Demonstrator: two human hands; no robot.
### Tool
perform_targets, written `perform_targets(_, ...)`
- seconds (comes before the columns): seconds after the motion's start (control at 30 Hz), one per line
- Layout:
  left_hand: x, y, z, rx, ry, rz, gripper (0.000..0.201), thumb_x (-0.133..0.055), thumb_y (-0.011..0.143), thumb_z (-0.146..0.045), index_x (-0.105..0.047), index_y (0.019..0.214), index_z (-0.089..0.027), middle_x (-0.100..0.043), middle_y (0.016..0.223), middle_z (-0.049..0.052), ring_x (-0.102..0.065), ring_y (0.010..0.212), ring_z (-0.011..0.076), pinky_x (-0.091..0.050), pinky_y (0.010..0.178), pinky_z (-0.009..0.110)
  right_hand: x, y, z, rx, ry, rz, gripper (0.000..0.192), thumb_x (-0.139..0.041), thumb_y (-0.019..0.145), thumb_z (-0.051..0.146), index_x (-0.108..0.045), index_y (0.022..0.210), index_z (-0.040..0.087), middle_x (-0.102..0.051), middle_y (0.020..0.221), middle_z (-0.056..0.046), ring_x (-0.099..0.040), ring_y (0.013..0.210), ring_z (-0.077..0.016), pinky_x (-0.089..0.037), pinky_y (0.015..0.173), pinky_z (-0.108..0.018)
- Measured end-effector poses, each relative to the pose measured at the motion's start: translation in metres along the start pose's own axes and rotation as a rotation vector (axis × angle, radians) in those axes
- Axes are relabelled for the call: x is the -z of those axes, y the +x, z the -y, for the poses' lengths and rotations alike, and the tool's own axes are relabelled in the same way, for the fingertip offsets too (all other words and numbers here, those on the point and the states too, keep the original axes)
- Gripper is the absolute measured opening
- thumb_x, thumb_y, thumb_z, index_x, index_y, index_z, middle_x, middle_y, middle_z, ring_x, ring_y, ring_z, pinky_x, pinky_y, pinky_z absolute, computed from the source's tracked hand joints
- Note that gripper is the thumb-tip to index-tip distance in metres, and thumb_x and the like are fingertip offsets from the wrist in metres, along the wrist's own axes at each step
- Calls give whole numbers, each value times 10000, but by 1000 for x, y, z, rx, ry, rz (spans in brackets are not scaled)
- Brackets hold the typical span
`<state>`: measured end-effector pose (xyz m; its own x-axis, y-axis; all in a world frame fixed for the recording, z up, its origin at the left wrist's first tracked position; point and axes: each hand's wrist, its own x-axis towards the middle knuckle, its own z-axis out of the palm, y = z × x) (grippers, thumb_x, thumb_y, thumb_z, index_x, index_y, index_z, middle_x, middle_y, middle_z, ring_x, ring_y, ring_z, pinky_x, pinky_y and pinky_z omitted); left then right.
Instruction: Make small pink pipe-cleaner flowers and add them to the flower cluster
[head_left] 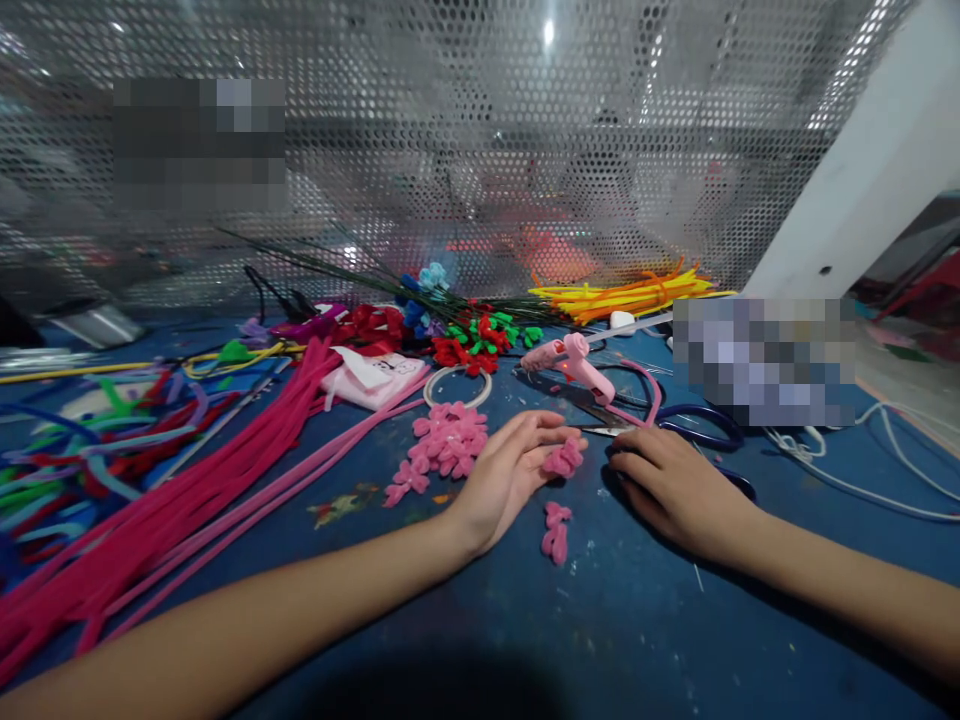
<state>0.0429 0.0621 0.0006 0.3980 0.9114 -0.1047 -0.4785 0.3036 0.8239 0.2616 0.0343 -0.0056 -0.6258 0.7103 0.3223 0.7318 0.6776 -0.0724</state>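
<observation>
The left hand (510,470) lies on the blue table (480,620), fingers loosely pinching a small pink fuzzy twisted piece (564,458). The right hand (675,485) rests flat at its three o'clock, fingers together, holding nothing. A pink glue gun (574,362) lies at twelve o'clock.

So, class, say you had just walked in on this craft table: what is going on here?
A person works at a blue table strewn with pipe cleaners. The left hand pinches a small pink twisted piece at its fingertips. The right hand rests palm down on the table near the scissors. A pile of finished pink pieces lies left of the left hand, another piece sits between the hands, and a pink glue gun lies behind them.
</observation>
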Motion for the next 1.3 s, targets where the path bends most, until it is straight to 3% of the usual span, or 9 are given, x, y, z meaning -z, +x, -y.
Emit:
perform_targets(0.3, -5, -3, -3, 1, 20, 2, 287, -422, 931, -400, -504, 1047, -151, -621, 1149, 154, -622, 1043, 274, -485, 835, 375, 1, 0, 2, -5, -36, 48, 204, -443, 898, 169, -577, 1052, 155, -584, 1022, -111, -526, 987, -234, -443, 846, -414)
perform_targets(0.53, -3, -8, 1, -73, 102, 157, 381, -423, 897, -501, -495, 1104, -189, -588, 1200, 132, -585, 1089, 316, -423, 940, 529, -1, 0, 2, 8, -44, 42, 209, -446, 892, 157, -577, 1054, 144, -579, 1028, -121, -509, 1012, -239, -433, 859, -421)
perform_targets(0.6, -4, -11, 2, -126, 250, 199, 346, -401, 915, -467, -506, 1102, -195, -599, 1160, 119, -575, 1098, 299, -428, 947, 507, -1, 0, 2, 15, -37, 31, 211, -438, 896, 159, -581, 1051, 146, -583, 1023, -119, -510, 998, -237, -436, 850, -421)
perform_targets(0.7, -8, -18, 3, -230, 775, 336, 263, -461, 907, -345, -551, 1115, -213, -574, 1200, 106, -532, 1144, 270, -393, 996, 475, -1, 0, 2, 25, -22, 20, 195, -441, 899, 170, -583, 1030, 145, -587, 1019, -116, -516, 975, -233, -442, 837, -416)
perform_targets(0.8, -12, -26, 6, -421, 1365, 581, 289, -528, 854, -254, -578, 1135, -205, -394, 1405, 146, -431, 1244, 319, -332, 1030, 514, 0, 0, 2, 16, -4, -2, 172, -445, 892, 157, -581, 996, 133, -592, 1007, -122, -522, 970, -233, -449, 830, -409)
perform_targets(0.87, -14, -29, 8, -544, 1575, 674, 306, -529, 844, -244, -577, 1136, -165, -299, 1449, 197, -393, 1267, 349, -352, 1011, 520, 0, 0, 2, 13, 7, -13, 172, -446, 883, 139, -581, 990, 137, -594, 1005, -120, -527, 969, -232, -451, 829, -408)
perform_targets(1.13, -15, -30, 7, -597, 1698, 658, 334, -535, 839, -272, -542, 1143, -133, -354, 1371, 216, -481, 1172, 319, -418, 970, 475, 1, 0, 0, 26, -4, 24, 178, -457, 873, 131, -580, 999, 156, -593, 1020, -105, -529, 978, -233, -444, 839, -411)
perform_targets(1.3, -14, -31, 9, -634, 1632, 660, 587, -535, 837, -254, -297, 1355, -115, -444, 1315, 205, -466, 1188, 294, -421, 967, 435, -2, -2, 0, 0, -2, 7, 197, -475, 859, 148, -548, 1042, 161, -591, 1056, -112, -534, 979, -245, -449, 829, -414)
